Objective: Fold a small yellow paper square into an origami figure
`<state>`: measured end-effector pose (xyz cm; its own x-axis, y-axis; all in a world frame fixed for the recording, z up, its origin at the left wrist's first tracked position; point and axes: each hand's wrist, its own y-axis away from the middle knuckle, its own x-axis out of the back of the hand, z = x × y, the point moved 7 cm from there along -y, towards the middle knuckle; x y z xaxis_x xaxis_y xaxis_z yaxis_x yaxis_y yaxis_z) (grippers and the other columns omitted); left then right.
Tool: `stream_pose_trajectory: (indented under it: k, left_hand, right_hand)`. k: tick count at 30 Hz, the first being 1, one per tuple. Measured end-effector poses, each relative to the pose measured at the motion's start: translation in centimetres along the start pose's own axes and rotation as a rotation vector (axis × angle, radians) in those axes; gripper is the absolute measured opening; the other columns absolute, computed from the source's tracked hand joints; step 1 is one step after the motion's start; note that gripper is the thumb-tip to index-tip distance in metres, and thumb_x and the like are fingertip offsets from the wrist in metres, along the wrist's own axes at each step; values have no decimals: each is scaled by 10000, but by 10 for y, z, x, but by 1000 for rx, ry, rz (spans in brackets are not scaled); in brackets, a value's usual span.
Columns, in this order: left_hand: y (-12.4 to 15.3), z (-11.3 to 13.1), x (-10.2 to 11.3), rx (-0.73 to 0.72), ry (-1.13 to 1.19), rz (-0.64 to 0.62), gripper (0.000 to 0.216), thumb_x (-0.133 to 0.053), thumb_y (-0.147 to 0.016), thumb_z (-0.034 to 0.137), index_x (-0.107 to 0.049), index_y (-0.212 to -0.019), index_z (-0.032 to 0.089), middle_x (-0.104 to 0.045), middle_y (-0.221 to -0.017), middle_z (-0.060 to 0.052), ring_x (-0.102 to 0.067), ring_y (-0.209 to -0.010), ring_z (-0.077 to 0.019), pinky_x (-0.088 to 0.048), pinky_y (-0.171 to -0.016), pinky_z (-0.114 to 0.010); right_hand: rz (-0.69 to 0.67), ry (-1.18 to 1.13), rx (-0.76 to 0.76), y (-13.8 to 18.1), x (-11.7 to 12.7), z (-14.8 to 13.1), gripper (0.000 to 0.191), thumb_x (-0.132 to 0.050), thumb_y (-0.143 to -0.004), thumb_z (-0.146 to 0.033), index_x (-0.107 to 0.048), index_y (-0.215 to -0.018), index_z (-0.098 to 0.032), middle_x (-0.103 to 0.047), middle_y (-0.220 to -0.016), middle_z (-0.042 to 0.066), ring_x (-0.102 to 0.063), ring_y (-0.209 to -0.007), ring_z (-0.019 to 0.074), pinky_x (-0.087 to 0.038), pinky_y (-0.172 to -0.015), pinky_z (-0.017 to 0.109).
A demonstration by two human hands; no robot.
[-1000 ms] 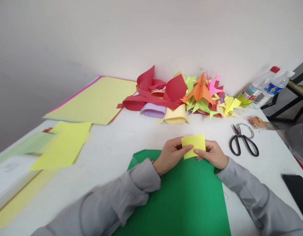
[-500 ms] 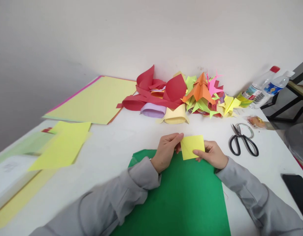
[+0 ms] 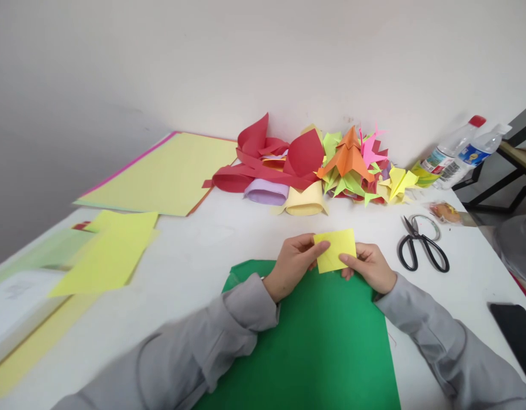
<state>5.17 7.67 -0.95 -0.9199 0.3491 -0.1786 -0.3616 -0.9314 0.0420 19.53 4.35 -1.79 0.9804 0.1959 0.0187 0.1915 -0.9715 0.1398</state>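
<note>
A small yellow square of paper is held up between my two hands, its face towards me. My left hand pinches its left side, with the thumb lying across the front. On the right side, my right hand grips it with the thumb in front and fingers behind. Both hands are over the far part of a large green sheet on the white table. The fingers behind the paper are partly hidden.
Black-handled scissors lie right of my hands, a phone nearer me. Folded paper shapes and red paper loops stand along the wall. Bottles stand at back right. Yellow sheets and a white box lie left.
My left thumb has slid further onto the front of the yellow paper. The paper has risen slightly, and my right thumb has shifted a little up and to the right.
</note>
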Motion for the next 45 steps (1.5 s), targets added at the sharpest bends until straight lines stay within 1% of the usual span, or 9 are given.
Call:
stream_pose_trajectory:
  k: [6,10,15,23,27,31,33,35,45]
  left_hand:
    - [5,8,-13,-11,59,-109,369,-759,-638,416,-688,-863,132,-610,-637,6,-495,-539,-100,-389,-495,-215]
    - [3,5,-5,-20,-1,-22,296,-728,-677,415,-653,-714,132,-534,-546,31,-426,-476,-76,-329,-444,-200]
    - [1,-1,4,-15,-15,42,387,-662,-742,432,-519,-529,142,-406,-460,53,-361,-431,-58,-264,-419,-194]
    - [-1,-13,6,53,167,59,410,-645,-742,487,-521,-549,147,-436,-477,37,-399,-438,-79,-308,-404,-203]
    - [-2,-10,6,39,177,63,482,-547,-799,572,-539,-573,146,-461,-452,25,-405,-407,-86,-303,-382,-208]
    - [1,1,-6,-5,46,-70,330,-705,-714,460,-642,-703,137,-580,-570,16,-464,-455,-83,-365,-435,-206]
    - [5,8,-17,-52,18,-206,270,-735,-703,374,-686,-848,151,-677,-735,-23,-597,-634,-146,-474,-601,-257]
    - [8,11,-25,-82,-20,-291,224,-682,-759,362,-696,-827,149,-701,-797,-52,-632,-742,-189,-494,-709,-303]
    - [8,6,-23,-79,-149,-280,281,-620,-786,394,-678,-830,123,-679,-790,-59,-599,-734,-186,-466,-671,-281]
  right_hand:
    - [1,12,13,0,0,-5,398,-707,-701,-534,-624,-653,-148,-642,-502,2,-567,-416,101,-464,-444,220]
    - [-9,7,-12,0,-1,-2,401,-714,-690,-538,-619,-658,-150,-637,-500,-3,-559,-414,99,-462,-446,223]
    - [-17,24,-21,0,-1,0,398,-717,-688,-533,-608,-654,-152,-640,-508,-1,-557,-418,99,-460,-451,226]
    - [-26,35,-31,1,-3,-1,407,-722,-677,-539,-610,-642,-149,-633,-498,-5,-550,-415,93,-460,-450,221]
    - [19,15,-13,0,0,-2,413,-708,-690,-547,-609,-631,-151,-638,-500,1,-555,-414,98,-455,-442,221]
    - [59,-4,24,-2,2,-5,417,-688,-718,-545,-605,-616,-149,-637,-499,6,-548,-412,93,-443,-442,216]
    - [58,-10,32,-2,2,-6,414,-687,-720,-544,-610,-627,-148,-634,-499,6,-549,-415,95,-443,-443,219]
    - [48,-10,41,-1,1,-7,410,-688,-723,-539,-612,-630,-147,-633,-502,6,-549,-421,96,-445,-447,221]
    - [38,-55,54,-2,0,-7,329,-750,-679,-465,-670,-729,-150,-672,-604,4,-567,-467,98,-482,-467,228]
